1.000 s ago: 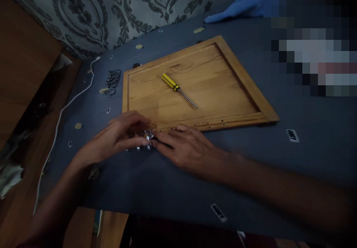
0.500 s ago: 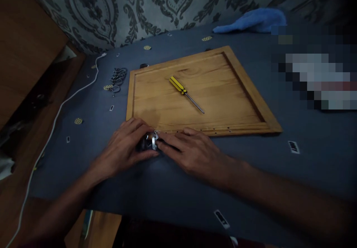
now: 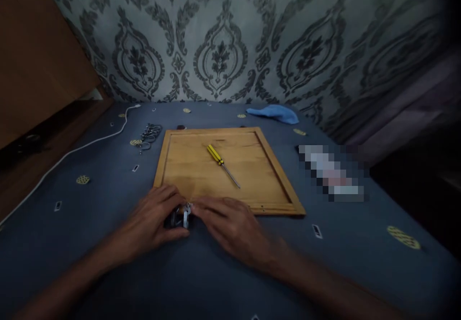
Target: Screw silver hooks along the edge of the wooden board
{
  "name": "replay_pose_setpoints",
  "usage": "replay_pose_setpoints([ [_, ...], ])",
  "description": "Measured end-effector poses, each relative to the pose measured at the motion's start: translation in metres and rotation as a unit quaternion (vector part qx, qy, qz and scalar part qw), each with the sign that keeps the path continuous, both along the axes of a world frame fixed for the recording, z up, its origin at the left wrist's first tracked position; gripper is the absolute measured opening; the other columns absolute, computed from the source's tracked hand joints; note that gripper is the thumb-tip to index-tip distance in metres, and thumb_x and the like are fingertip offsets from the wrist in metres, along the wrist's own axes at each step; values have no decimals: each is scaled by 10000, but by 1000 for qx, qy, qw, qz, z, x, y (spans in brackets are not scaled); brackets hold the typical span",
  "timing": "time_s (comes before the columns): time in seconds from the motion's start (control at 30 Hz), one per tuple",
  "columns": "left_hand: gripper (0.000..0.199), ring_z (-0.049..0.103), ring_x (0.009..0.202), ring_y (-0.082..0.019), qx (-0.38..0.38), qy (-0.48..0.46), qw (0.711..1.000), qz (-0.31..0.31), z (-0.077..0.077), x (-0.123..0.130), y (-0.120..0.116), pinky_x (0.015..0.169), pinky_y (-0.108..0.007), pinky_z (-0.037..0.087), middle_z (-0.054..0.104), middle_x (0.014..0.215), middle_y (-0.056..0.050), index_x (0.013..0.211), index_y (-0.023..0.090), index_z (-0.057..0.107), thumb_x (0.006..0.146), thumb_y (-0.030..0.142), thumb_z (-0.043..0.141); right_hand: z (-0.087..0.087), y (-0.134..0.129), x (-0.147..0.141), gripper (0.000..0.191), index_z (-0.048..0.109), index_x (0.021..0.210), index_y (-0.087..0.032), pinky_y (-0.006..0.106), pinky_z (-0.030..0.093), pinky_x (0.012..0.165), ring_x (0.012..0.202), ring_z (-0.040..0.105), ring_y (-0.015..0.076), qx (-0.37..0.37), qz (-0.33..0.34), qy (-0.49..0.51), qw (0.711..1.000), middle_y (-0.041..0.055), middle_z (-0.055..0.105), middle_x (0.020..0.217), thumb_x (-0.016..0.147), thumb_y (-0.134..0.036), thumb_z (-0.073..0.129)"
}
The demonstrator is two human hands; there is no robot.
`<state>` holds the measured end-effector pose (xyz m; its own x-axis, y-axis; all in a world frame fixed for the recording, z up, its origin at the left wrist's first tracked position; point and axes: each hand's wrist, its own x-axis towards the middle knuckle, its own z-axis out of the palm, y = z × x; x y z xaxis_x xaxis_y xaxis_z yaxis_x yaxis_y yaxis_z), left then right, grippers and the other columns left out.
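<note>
A framed wooden panel [image 3: 212, 166] lies flat on the blue patterned cloth. On it rests a screwdriver [image 3: 217, 155] with a yellow and black handle, its shaft pointing down to the right. At the panel's near left corner my left hand [image 3: 153, 216] is closed around a shiny metal bracket [image 3: 186, 216], thumb below and fingers above. The fingertips of my right hand [image 3: 230, 224] are pressed together at the bracket's right side, on the panel's near edge. Whether they pinch a small part there is hidden.
Several dark metal hooks or rings [image 3: 149, 135] lie left of the panel. A white cable [image 3: 90, 143] runs along the left. Behind the panel is a blue cloth [image 3: 275, 113]; a blurred-out object [image 3: 331, 173] lies to the right.
The camera view has tilted up, so more wall shows and the panel appears lower and smaller. Both hands stay at the bracket on the panel's near left corner.
</note>
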<state>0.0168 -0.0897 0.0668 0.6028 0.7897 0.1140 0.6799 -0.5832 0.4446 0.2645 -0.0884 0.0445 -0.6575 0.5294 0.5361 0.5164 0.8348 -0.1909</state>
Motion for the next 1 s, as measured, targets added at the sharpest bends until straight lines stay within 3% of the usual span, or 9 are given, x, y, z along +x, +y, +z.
replay_pose_setpoints([
  [0.1, 319, 621, 988, -255, 4, 4, 1000, 5, 0, 0, 0, 836, -374, 491, 657, 1059, -62, 1079, 218, 648, 909, 478, 725, 8, 21, 11, 366, 637, 1307, -184, 346, 613, 783, 952, 725, 223, -21, -108, 13, 994, 113, 733, 1103, 991, -131, 460],
  [0.2, 302, 614, 996, -262, -2, 14, 1000, 2, 1, -1, 0, 839, -376, 472, 647, 1044, -58, 1050, 209, 640, 903, 456, 734, 13, 46, 21, 357, 632, 1268, -143, 403, 582, 795, 945, 681, 286, -45, -241, -67, 967, 140, 692, 1053, 925, -232, 588],
  [0.37, 336, 586, 991, -254, -15, 20, 1000, -1, 4, -2, 2, 842, -366, 448, 632, 1036, -63, 1028, 192, 640, 932, 512, 679, 15, 90, 12, 372, 641, 1207, -123, 412, 543, 832, 1018, 665, 314, -112, -285, -85, 948, 184, 688, 1131, 967, -400, 576],
  [0.53, 364, 582, 978, -254, -35, 27, 999, 2, 7, -1, 4, 822, -361, 436, 620, 1024, -55, 1027, 190, 643, 912, 531, 699, 23, 129, -11, 164, 698, 1001, -129, 387, 526, 819, 964, 695, 303, -185, -310, -76, 930, 181, 738, 1045, 934, -243, 601],
  [0.63, 370, 582, 982, -256, -33, 33, 999, 1, 7, 0, 4, 833, -366, 430, 617, 1032, -54, 1061, 183, 643, 907, 511, 717, 29, 133, -16, 221, 689, 968, -105, 356, 527, 795, 920, 713, 271, -215, -303, -43, 927, 150, 734, 933, 976, -265, 538],
  [0.73, 370, 584, 987, -255, -25, 40, 999, -6, 7, 1, 5, 837, -362, 426, 620, 1045, -56, 1091, 179, 637, 906, 488, 726, 37, 119, -15, 258, 625, 1138, -136, 326, 561, 712, 864, 711, 224, -227, -277, 19, 934, 119, 723, 974, 1030, -317, 476],
  [0.8, 353, 587, 994, -256, -23, 40, 999, -9, 7, 0, 5, 840, -362, 430, 622, 1041, -56, 1074, 179, 639, 906, 476, 729, 45, 102, -15, 214, 571, 1182, -195, 317, 581, 627, 832, 699, 211, -235, -198, 162, 938, 89, 706, 991, 1032, -335, 510],
  [0.9, 340, 591, 1010, -257, -22, 33, 999, -10, 8, 0, 4, 854, -367, 445, 628, 1046, -59, 1063, 184, 640, 916, 481, 715, 58, 69, -20, 262, 561, 1138, -266, 276, 571, 542, 815, 685, 193, -210, -34, 363, 907, 21, 658, 936, 972, -443, 660],
  [1.0, 350, 590, 1036, -262, -22, 33, 999, -10, 9, -1, 4, 874, -373, 459, 636, 1089, -72, 1082, 185, 634, 921, 487, 706, 62, 39, -29, 221, 573, 1054, -266, 247, 587, 560, 800, 675, 162, -187, -27, 410, 893, 6, 632, 900, 977, -446, 674],
])
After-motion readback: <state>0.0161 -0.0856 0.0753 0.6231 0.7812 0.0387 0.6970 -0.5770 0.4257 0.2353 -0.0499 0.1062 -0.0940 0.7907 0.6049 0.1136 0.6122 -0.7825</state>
